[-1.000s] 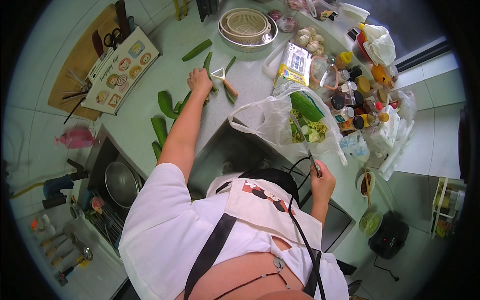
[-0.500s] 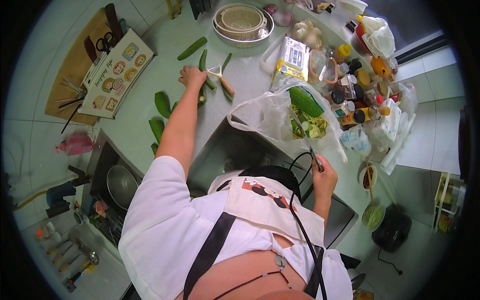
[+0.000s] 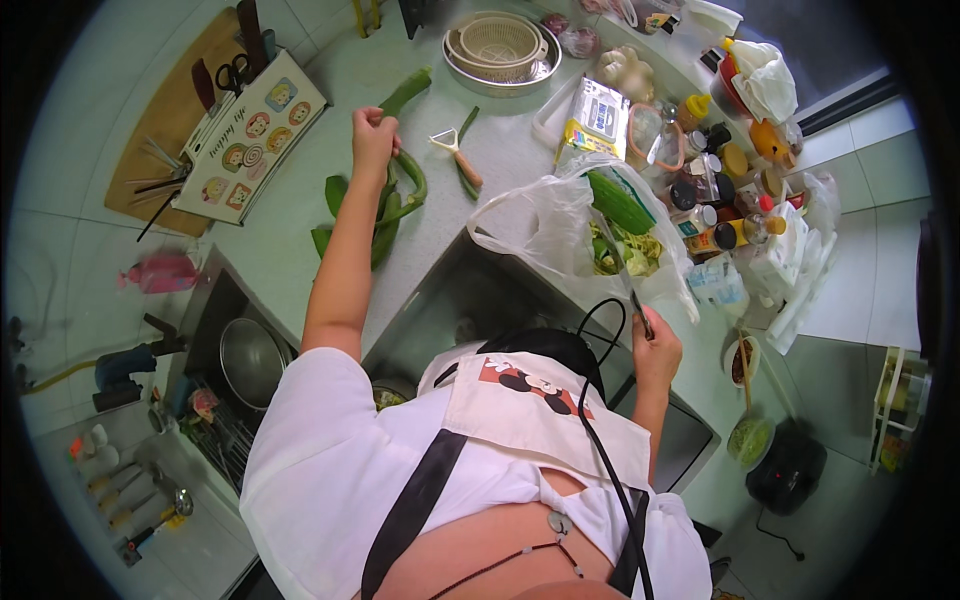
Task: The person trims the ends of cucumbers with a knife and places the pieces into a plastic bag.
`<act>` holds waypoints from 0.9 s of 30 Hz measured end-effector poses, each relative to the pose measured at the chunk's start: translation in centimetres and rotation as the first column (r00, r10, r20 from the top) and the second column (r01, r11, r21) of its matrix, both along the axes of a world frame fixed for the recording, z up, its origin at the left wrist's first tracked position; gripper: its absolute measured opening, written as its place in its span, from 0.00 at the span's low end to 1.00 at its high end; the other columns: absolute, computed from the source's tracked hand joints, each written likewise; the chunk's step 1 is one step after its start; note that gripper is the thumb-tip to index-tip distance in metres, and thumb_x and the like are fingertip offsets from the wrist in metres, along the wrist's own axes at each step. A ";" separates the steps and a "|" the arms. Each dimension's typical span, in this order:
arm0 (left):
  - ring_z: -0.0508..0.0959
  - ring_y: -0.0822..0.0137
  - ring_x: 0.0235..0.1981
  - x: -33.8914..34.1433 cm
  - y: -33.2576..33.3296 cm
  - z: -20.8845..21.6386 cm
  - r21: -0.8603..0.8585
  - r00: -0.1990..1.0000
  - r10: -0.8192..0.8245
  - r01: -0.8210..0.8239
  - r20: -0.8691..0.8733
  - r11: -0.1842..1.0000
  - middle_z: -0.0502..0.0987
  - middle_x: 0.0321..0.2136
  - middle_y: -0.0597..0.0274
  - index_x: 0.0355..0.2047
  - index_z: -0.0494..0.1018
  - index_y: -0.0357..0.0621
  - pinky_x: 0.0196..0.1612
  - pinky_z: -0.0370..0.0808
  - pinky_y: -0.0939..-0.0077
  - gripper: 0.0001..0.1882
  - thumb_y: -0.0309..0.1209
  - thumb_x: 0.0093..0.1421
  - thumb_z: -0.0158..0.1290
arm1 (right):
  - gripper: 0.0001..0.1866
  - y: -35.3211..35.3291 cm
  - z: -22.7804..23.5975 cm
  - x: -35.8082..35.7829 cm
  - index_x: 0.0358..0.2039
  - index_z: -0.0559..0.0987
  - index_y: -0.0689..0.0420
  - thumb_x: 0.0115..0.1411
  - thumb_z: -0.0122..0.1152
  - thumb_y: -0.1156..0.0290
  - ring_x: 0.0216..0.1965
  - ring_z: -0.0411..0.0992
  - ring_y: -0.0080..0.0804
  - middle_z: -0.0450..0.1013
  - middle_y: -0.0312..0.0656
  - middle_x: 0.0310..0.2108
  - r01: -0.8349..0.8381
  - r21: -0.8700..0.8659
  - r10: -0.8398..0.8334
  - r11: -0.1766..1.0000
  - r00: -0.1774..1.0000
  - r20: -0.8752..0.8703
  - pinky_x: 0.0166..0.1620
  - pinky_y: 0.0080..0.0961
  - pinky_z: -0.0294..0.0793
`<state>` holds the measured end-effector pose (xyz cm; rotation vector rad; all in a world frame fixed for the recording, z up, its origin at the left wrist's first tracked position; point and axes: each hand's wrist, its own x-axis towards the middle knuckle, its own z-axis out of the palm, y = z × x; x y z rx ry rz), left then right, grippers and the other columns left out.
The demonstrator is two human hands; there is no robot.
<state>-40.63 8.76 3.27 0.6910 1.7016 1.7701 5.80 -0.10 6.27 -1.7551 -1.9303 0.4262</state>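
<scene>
My left hand (image 3: 373, 135) is closed round the near end of a green cucumber (image 3: 408, 88) on the worktop, which points away to the far right. Beneath and beside my left forearm lie several more cucumbers (image 3: 411, 185), bunched and partly hidden by the arm. A peeler (image 3: 458, 158) with a wooden handle rests to their right, over a thin green strip. My right hand (image 3: 656, 340) grips a knife (image 3: 628, 275) by its handle, the blade reaching over an open white plastic bag (image 3: 540, 225). Inside the bag are a large cucumber piece (image 3: 618, 203) and pale green scraps.
A sink (image 3: 450, 300) lies directly before me. Far off stand nested strainers in a metal bowl (image 3: 500, 55). A knife block (image 3: 255, 150) is at the left, with a pan (image 3: 250, 362) nearer. Several jars and bottles (image 3: 705, 190) crowd the right side, near a wipes pack (image 3: 597, 115).
My left hand has gone from spread over the cucumbers to closed on the far one. Other cucumbers have drawn together at the left. My right hand keeps the knife over the bag.
</scene>
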 end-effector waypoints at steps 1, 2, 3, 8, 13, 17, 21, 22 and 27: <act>0.65 0.73 0.14 1.0 -1.1 1.4 0.004 0.991 -0.105 0.105 0.077 0.994 0.69 0.29 0.57 0.40 0.61 0.38 0.15 0.62 0.82 0.14 0.25 0.51 0.47 | 0.11 -0.1 -0.2 0.1 0.36 0.79 0.51 0.51 0.61 0.65 0.20 0.69 0.38 0.72 0.44 0.22 -0.009 0.030 0.010 0.999 1.000 -0.006 0.26 0.30 0.67; 0.64 0.74 0.15 2.3 -2.5 3.1 0.010 0.942 -0.269 0.273 0.199 0.962 0.68 0.29 0.58 0.44 0.61 0.41 0.15 0.61 0.83 0.16 0.26 0.53 0.46 | 0.11 -0.2 -0.4 0.2 0.36 0.79 0.51 0.51 0.61 0.65 0.20 0.69 0.38 0.72 0.44 0.23 -0.018 0.060 0.019 0.998 1.000 -0.012 0.26 0.29 0.68; 0.64 0.75 0.15 3.8 -4.0 4.6 0.034 0.851 -0.420 0.433 0.315 0.901 0.68 0.30 0.59 0.48 0.62 0.44 0.15 0.59 0.84 0.18 0.27 0.55 0.45 | 0.11 -0.3 -0.5 0.2 0.36 0.79 0.50 0.51 0.61 0.67 0.20 0.69 0.37 0.72 0.44 0.22 -0.015 0.085 0.016 0.996 1.000 -0.014 0.25 0.29 0.67; 0.62 0.79 0.17 9.6 -7.9 6.0 0.176 0.448 -0.705 0.763 0.551 0.622 0.67 0.30 0.64 0.56 0.62 0.53 0.17 0.59 0.88 0.22 0.37 0.61 0.47 | 0.12 -0.6 0.3 -0.4 0.36 0.80 0.49 0.49 0.62 0.74 0.17 0.66 0.34 0.69 0.40 0.18 -0.051 0.365 0.063 0.930 0.998 -0.023 0.22 0.24 0.66; 0.64 0.78 0.18 13.4 -7.6 4.9 0.227 0.221 -0.689 0.837 0.691 0.497 0.67 0.30 0.64 0.59 0.57 0.54 0.17 0.60 0.87 0.24 0.37 0.62 0.45 | 0.17 -0.2 1.8 -0.7 0.35 0.81 0.45 0.42 0.66 0.76 0.14 0.64 0.29 0.65 0.35 0.14 -0.196 0.538 0.176 0.820 0.980 0.088 0.18 0.23 0.63; 0.64 0.76 0.16 16.4 -7.3 4.1 0.220 0.064 -0.638 0.908 0.768 0.356 0.66 0.28 0.64 0.47 0.62 0.49 0.14 0.61 0.86 0.13 0.36 0.63 0.43 | 0.16 -0.5 2.0 -1.2 0.36 0.80 0.42 0.44 0.66 0.72 0.14 0.64 0.28 0.63 0.34 0.14 -0.229 0.488 0.159 0.842 0.970 0.183 0.17 0.23 0.61; 0.64 0.77 0.14 18.3 -6.4 4.0 0.204 -0.018 -0.562 0.941 0.827 0.270 0.66 0.27 0.64 0.37 0.62 0.44 0.10 0.61 0.86 0.08 0.35 0.62 0.43 | 0.16 -0.6 1.9 -1.1 0.37 0.80 0.42 0.45 0.66 0.70 0.13 0.64 0.29 0.63 0.34 0.14 -0.218 0.441 0.153 0.871 0.972 0.178 0.17 0.24 0.61; 0.64 0.77 0.13 18.6 -6.3 3.4 0.233 -0.055 -0.539 0.935 0.840 0.268 0.66 0.27 0.64 0.37 0.62 0.44 0.10 0.61 0.87 0.09 0.35 0.61 0.43 | 0.16 -0.6 1.9 -1.0 0.38 0.80 0.42 0.46 0.66 0.70 0.13 0.63 0.29 0.62 0.34 0.14 -0.214 0.438 0.154 0.873 0.974 0.168 0.17 0.25 0.61; 0.63 0.78 0.13 20.0 -5.8 1.8 0.288 -0.142 -0.427 0.909 0.893 0.302 0.65 0.26 0.63 0.36 0.63 0.40 0.08 0.59 0.89 0.12 0.37 0.60 0.44 | 0.21 -0.4 2.1 -1.2 0.40 0.79 0.44 0.42 0.65 0.76 0.16 0.65 0.33 0.64 0.37 0.16 -0.225 0.386 0.179 0.894 0.972 0.153 0.19 0.28 0.64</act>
